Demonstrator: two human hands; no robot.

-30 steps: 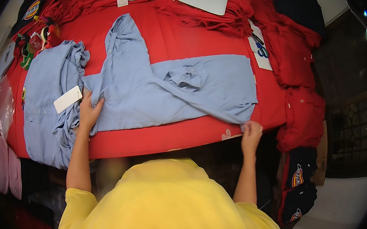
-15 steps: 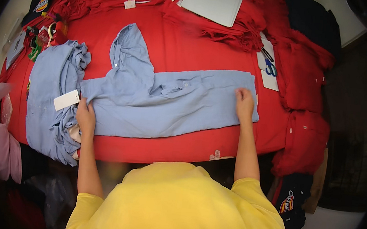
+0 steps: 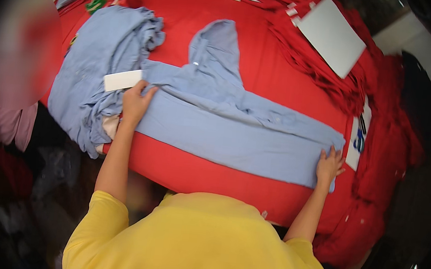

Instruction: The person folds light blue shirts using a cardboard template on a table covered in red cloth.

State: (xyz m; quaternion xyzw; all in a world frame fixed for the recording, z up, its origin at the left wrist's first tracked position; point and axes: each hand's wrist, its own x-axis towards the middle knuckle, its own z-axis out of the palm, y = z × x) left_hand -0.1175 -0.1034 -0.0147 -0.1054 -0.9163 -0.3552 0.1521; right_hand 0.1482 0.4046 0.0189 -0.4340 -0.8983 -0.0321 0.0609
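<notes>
Left hand (image 3: 136, 103) half-curled on light-blue shirt (image 3: 220, 137), grip unclear; right hand (image 3: 329, 166) splayed over it, no grasp. Uneven drag could crease shirt, snag hang tag (image 3: 121, 81).

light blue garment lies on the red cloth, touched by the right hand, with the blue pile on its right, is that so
The side is wrong: the head view shows the blue pile on the left of the light blue garment. The rest stands.

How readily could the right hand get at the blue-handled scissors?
Likely yes: the right hand rests at the end of the light-blue garment, and the blue-handled scissors lie close by on a white sheet, with nothing visibly standing between.
</notes>
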